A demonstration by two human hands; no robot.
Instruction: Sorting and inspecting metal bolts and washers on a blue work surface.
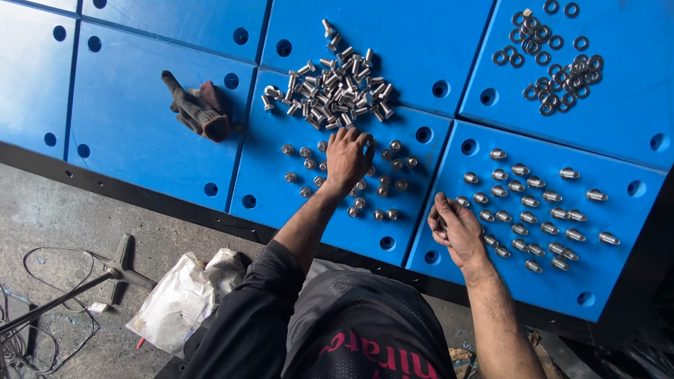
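My left hand (347, 158) reaches forward onto a blue panel (281, 182), fingers curled down at the near edge of a heap of loose metal bolts (335, 88). Several bolts stand upright in rows (309, 168) around that hand. My right hand (455, 228) hovers at the left edge of the neighbouring panel (618, 281), its fingers closed around a small metal piece that is hard to make out. Rows of assembled bolts lying on their sides (537, 210) spread to the right of it.
A pile of metal washers (554, 63) lies on the far right panel. A dark work glove (196, 109) rests on the left panel. On the concrete floor are white plastic bags (179, 302), a metal tool (119, 263) and loose cables (42, 309).
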